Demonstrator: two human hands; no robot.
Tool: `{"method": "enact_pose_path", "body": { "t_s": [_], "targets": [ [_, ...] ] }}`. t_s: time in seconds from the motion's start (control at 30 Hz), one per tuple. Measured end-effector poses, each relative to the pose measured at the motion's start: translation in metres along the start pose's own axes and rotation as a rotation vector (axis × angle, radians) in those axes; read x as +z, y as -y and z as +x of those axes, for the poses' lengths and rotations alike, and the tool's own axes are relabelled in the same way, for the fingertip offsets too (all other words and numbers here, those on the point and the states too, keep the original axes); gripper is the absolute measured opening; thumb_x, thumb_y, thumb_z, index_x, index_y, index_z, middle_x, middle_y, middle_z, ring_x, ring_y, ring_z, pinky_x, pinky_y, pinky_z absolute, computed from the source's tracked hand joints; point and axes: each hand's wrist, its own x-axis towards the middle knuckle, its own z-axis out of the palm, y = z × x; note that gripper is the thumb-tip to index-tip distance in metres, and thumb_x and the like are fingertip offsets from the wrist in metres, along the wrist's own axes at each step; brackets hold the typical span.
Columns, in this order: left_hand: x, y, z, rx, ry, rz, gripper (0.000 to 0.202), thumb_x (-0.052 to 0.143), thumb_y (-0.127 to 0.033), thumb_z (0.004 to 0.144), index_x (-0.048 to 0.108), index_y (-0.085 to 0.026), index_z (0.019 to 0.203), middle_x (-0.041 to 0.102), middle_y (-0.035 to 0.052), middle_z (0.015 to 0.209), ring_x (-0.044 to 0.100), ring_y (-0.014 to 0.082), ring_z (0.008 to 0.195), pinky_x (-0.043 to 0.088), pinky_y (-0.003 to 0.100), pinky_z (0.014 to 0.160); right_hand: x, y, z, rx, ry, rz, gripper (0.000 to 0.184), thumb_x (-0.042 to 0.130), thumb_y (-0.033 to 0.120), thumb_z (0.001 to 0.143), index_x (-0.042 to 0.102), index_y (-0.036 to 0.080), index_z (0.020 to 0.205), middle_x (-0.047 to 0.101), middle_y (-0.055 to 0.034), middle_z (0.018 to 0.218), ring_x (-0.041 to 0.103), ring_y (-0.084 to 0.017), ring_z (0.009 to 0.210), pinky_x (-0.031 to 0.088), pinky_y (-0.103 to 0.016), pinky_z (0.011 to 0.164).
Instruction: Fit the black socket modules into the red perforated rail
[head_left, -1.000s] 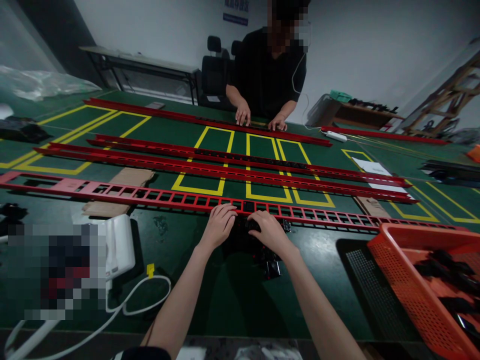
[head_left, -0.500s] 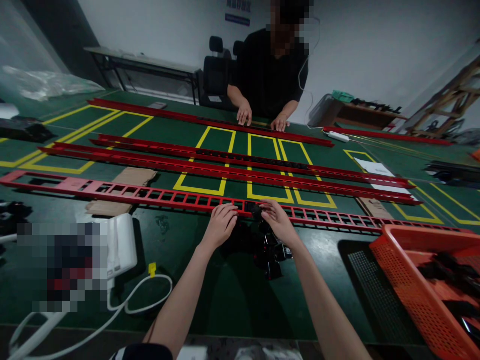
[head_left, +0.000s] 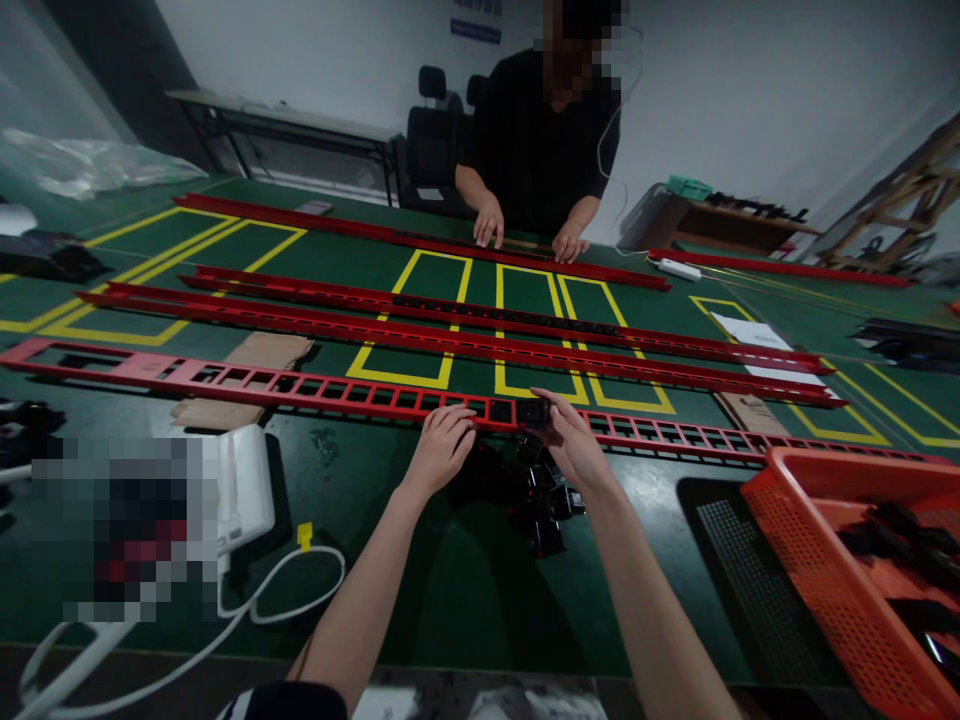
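Observation:
A long red slotted metal strip (head_left: 315,392) lies across the green table in front of me. My left hand (head_left: 441,448) rests with curled fingers on its near edge, beside a black socket module (head_left: 499,411) seated in a slot. My right hand (head_left: 571,445) pinches a second black socket module (head_left: 532,411) at the strip, just right of the first. A small heap of loose black modules (head_left: 534,497) sits on the table between my wrists.
Several more red strips (head_left: 450,340) lie further out over yellow floor-style markings. A person in black across the table has both hands (head_left: 525,228) on the far strip. An orange basket (head_left: 847,570) of black parts stands at right; a white device and cable (head_left: 244,490) lie at left.
My right hand lifted a black module off the heap and moved it up to the red strip, next to the seated one. My left hand stayed at the strip's edge.

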Motion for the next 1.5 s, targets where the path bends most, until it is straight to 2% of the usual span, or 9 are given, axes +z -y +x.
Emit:
{"method": "enact_pose_path", "body": {
  "t_s": [0.2,0.33,0.5,0.6,0.8,0.9,1.07,1.27,1.5],
  "targets": [
    [0.000,0.000,-0.001,0.005,-0.003,0.007,0.023,0.037,-0.026,0.093,0.060,-0.022,0.094,0.064,0.0039,0.114,0.049,0.0196,0.116,0.036,0.042,0.100,-0.006,-0.008,0.006,-0.032,-0.157,0.143,0.040,0.066,0.052,0.069,0.060,0.025,0.098,0.065,-0.0037,0.102,0.064,-0.020,0.094,0.050,-0.041,0.089],
    [0.000,-0.001,-0.001,0.004,-0.002,0.004,0.024,0.037,-0.026,0.093,0.061,-0.022,0.094,0.064,0.0035,0.114,0.049,0.0195,0.115,0.035,0.042,0.100,-0.009,-0.011,0.009,-0.030,-0.222,0.158,0.041,0.071,0.053,0.064,0.057,0.025,0.091,0.066,-0.0019,0.093,0.066,-0.020,0.084,0.052,-0.043,0.085],
    [0.001,-0.001,-0.001,-0.007,0.005,0.002,0.025,0.036,-0.026,0.093,0.061,-0.023,0.094,0.064,0.0034,0.114,0.049,0.0195,0.116,0.035,0.042,0.101,-0.011,-0.009,0.010,-0.027,-0.254,0.138,0.038,0.074,0.040,0.061,0.059,0.024,0.092,0.064,-0.0008,0.093,0.064,-0.018,0.087,0.053,-0.037,0.081],
    [0.001,0.000,-0.001,-0.006,0.006,-0.001,0.024,0.036,-0.026,0.093,0.061,-0.022,0.094,0.064,0.0035,0.114,0.048,0.0197,0.116,0.034,0.043,0.101,-0.010,-0.005,0.009,-0.004,-0.239,0.061,0.037,0.072,0.036,0.061,0.061,0.024,0.094,0.063,-0.0001,0.092,0.062,-0.016,0.088,0.052,-0.035,0.083],
    [-0.001,-0.001,0.000,-0.001,0.006,-0.004,0.025,0.036,-0.027,0.093,0.060,-0.022,0.095,0.064,0.0039,0.114,0.049,0.0199,0.116,0.035,0.042,0.100,-0.009,0.002,0.010,-0.007,-0.212,-0.159,0.038,0.069,0.039,0.063,0.063,0.020,0.096,0.067,-0.0028,0.092,0.063,-0.018,0.088,0.049,-0.037,0.089],
    [-0.001,-0.001,-0.001,0.000,0.001,-0.003,0.024,0.036,-0.027,0.093,0.060,-0.022,0.094,0.064,0.0036,0.114,0.049,0.0199,0.116,0.035,0.042,0.100,-0.010,0.003,0.013,-0.020,-0.154,-0.301,0.040,0.067,0.035,0.061,0.061,0.019,0.097,0.068,-0.0047,0.093,0.063,-0.020,0.087,0.049,-0.039,0.087],
    [0.000,-0.001,-0.001,0.000,0.003,0.000,0.025,0.036,-0.026,0.093,0.060,-0.023,0.094,0.064,0.0032,0.114,0.049,0.0194,0.116,0.034,0.041,0.101,-0.015,0.004,0.019,-0.149,-0.108,-0.565,0.041,0.060,0.023,0.058,0.055,0.020,0.098,0.064,-0.0054,0.096,0.062,-0.021,0.088,0.049,-0.039,0.084],
    [0.000,0.001,-0.001,0.010,0.001,-0.002,0.024,0.036,-0.026,0.093,0.060,-0.022,0.094,0.064,0.0031,0.114,0.049,0.0192,0.115,0.034,0.040,0.100,-0.014,0.005,0.022,-0.266,-0.055,-0.799,0.039,0.052,0.014,0.056,0.053,0.020,0.094,0.062,-0.0048,0.097,0.058,-0.023,0.097,0.045,-0.042,0.089],
    [-0.001,0.001,-0.001,0.008,0.010,0.003,0.025,0.035,-0.027,0.094,0.059,-0.022,0.094,0.064,0.0031,0.114,0.048,0.0193,0.115,0.034,0.041,0.100,-0.012,-0.005,0.025,-0.264,-0.035,-0.834,0.040,0.049,0.008,0.056,0.053,0.021,0.094,0.062,-0.0027,0.094,0.059,-0.020,0.090,0.048,-0.039,0.086]
  ]
}}
